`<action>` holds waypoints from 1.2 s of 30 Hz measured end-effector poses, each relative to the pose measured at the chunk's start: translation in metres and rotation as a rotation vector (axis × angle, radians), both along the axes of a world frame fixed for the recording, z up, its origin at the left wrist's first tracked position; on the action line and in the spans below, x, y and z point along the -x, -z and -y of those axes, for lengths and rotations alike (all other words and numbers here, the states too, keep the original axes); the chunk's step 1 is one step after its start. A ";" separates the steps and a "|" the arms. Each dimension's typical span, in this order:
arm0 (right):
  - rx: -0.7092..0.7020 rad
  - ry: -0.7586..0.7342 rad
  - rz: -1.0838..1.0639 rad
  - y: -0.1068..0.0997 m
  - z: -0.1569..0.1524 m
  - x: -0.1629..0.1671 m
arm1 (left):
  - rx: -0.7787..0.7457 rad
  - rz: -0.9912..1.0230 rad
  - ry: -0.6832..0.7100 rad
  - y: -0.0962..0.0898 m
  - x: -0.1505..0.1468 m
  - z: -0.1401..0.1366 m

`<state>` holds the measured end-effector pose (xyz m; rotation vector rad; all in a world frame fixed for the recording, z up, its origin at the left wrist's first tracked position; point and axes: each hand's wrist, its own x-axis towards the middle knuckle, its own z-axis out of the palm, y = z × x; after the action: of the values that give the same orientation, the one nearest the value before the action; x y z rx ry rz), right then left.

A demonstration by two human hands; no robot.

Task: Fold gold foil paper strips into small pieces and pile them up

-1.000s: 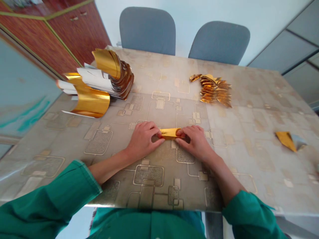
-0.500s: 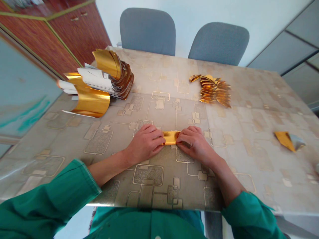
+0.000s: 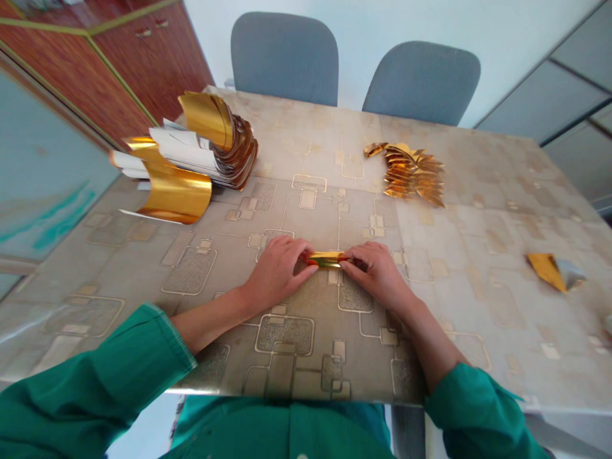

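A narrow folded strip of gold foil paper [image 3: 327, 260] lies crosswise between my hands, just above the patterned tablecloth. Its left end is pinched between the thumb and fingers of my left hand [image 3: 282, 264]. My right hand [image 3: 373, 268] grips the other end the same way. The strip's middle shows, shiny with a darker greenish reflection along its lower half; both ends are partly hidden by my fingers.
Curled gold sheets with white backs [image 3: 176, 191] and a thick bent stack [image 3: 210, 124] lie at the back left. Folded gold pieces [image 3: 414, 172] sit at the back right. A gold and silver piece [image 3: 549, 271] rests far right. Two grey chairs [image 3: 284, 57] stand behind the table.
The gold strip has become narrower, its near edge tipped up. My thumbs have come forward along its lower edge, and my fingers have lifted slightly. Other things stay put.
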<state>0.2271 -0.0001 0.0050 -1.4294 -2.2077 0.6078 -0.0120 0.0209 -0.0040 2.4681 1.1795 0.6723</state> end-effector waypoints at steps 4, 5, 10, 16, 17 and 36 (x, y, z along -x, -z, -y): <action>-0.001 -0.015 0.007 -0.002 0.001 -0.001 | -0.049 -0.027 0.054 -0.001 0.002 0.000; 0.000 -0.024 0.010 -0.003 0.001 -0.002 | -0.059 -0.036 0.075 -0.002 0.003 0.000; 0.035 -0.077 0.005 -0.007 0.002 -0.005 | -0.085 -0.067 0.184 -0.007 0.006 0.000; 0.020 -0.048 0.021 -0.006 0.001 -0.002 | -0.071 -0.054 0.188 -0.007 0.005 -0.002; 0.015 -0.040 0.018 -0.006 0.001 -0.001 | -0.078 -0.061 0.182 -0.007 0.005 -0.002; 0.014 -0.133 0.111 -0.006 0.004 -0.006 | -0.180 -0.154 0.135 -0.010 -0.002 0.008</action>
<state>0.2332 -0.0043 0.0113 -1.3616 -2.4042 0.6025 -0.0098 0.0133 0.0061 2.7653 1.0318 0.5823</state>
